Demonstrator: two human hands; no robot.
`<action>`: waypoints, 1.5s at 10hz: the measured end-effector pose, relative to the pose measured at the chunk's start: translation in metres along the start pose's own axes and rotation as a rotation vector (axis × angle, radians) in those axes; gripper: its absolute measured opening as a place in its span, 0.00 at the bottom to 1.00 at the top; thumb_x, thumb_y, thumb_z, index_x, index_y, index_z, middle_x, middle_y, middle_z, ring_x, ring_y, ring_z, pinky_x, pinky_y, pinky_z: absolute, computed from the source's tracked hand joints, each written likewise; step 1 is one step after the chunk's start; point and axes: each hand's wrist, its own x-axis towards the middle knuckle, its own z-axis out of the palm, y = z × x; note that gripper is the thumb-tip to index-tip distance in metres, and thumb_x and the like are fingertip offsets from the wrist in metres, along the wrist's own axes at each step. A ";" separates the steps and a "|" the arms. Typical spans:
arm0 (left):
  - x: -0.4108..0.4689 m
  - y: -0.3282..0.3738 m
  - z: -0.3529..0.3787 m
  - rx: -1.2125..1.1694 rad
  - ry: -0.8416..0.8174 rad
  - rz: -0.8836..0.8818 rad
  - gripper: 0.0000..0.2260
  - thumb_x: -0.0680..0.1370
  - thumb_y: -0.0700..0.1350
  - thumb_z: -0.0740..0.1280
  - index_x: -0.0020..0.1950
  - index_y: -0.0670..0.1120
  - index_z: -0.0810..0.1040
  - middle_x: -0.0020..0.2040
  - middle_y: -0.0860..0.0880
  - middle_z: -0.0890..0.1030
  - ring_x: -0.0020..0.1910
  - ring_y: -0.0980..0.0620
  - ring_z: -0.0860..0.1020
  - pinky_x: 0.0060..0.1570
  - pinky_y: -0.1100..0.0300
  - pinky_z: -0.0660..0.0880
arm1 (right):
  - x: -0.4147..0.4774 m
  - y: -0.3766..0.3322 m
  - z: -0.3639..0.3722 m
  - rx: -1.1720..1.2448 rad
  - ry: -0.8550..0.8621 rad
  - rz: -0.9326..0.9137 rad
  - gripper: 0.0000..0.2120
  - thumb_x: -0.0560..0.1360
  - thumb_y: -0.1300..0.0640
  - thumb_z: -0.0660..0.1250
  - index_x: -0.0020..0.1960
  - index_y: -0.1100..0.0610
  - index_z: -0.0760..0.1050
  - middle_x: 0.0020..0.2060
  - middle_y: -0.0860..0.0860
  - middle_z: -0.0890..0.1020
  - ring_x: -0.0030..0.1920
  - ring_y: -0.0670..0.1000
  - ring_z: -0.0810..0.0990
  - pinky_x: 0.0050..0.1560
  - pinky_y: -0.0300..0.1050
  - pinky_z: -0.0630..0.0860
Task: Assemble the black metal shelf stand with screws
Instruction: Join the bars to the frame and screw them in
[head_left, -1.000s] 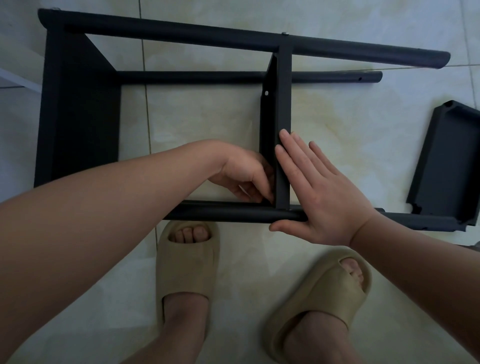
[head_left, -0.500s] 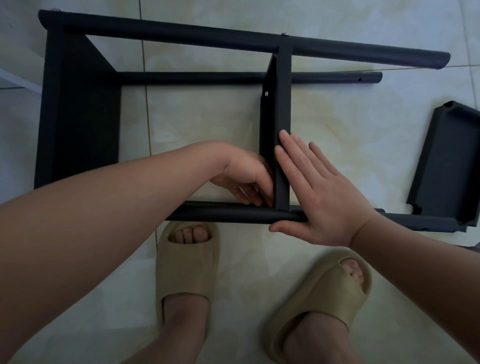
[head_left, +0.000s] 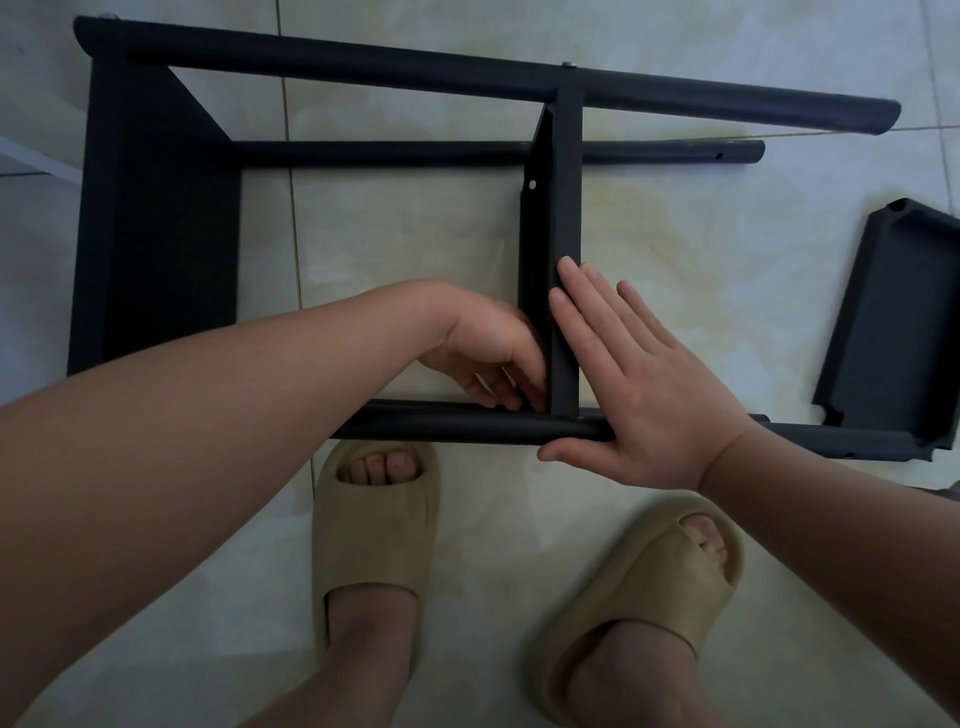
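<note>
On my feed the black metal shelf stand (head_left: 415, 67) lies on its side on the pale tiled floor (head_left: 405, 244), just ahead of the person's two beige slippers (head_left: 374, 519). It is matte black: long round tubes run left to right. A wide flat panel (head_left: 156, 234) closes the left end, and a narrower middle panel (head_left: 566, 208) stands crosswise between the far tube and the near tube (head_left: 457, 428). A small pale screw head (head_left: 532, 184) shows on the middle panel's left face, and another fastener (head_left: 570, 64) sits on top of the far tube. The right hand (head_left: 644, 395) is flat, fingers straight against the middle panel's right side, thumb along the near tube. The left hand (head_left: 483, 353) is curled into the inner corner where that panel meets the near tube. I cannot tell whether it grips anything. A loose black panel (head_left: 904, 322) lies to the right, its lower end touching the near tube.
</note>
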 end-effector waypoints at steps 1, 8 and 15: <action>0.002 -0.001 0.002 -0.004 0.010 0.018 0.05 0.77 0.38 0.69 0.51 0.44 0.82 0.43 0.48 0.84 0.42 0.51 0.79 0.50 0.57 0.75 | 0.000 0.000 0.000 -0.001 -0.007 0.001 0.53 0.76 0.26 0.56 0.81 0.66 0.50 0.81 0.62 0.49 0.82 0.61 0.47 0.79 0.63 0.55; -0.001 0.000 0.000 0.005 -0.011 0.045 0.06 0.76 0.34 0.69 0.47 0.44 0.81 0.43 0.46 0.81 0.45 0.49 0.77 0.52 0.56 0.74 | 0.000 0.000 0.000 0.003 -0.002 0.000 0.53 0.76 0.26 0.57 0.81 0.67 0.51 0.81 0.63 0.50 0.82 0.61 0.48 0.79 0.62 0.54; -0.003 0.000 0.001 -0.021 -0.002 0.026 0.05 0.78 0.38 0.68 0.48 0.46 0.82 0.41 0.51 0.84 0.42 0.52 0.79 0.49 0.58 0.75 | 0.000 -0.001 0.000 0.008 0.009 -0.002 0.52 0.76 0.26 0.57 0.81 0.67 0.52 0.81 0.63 0.50 0.82 0.62 0.49 0.79 0.64 0.56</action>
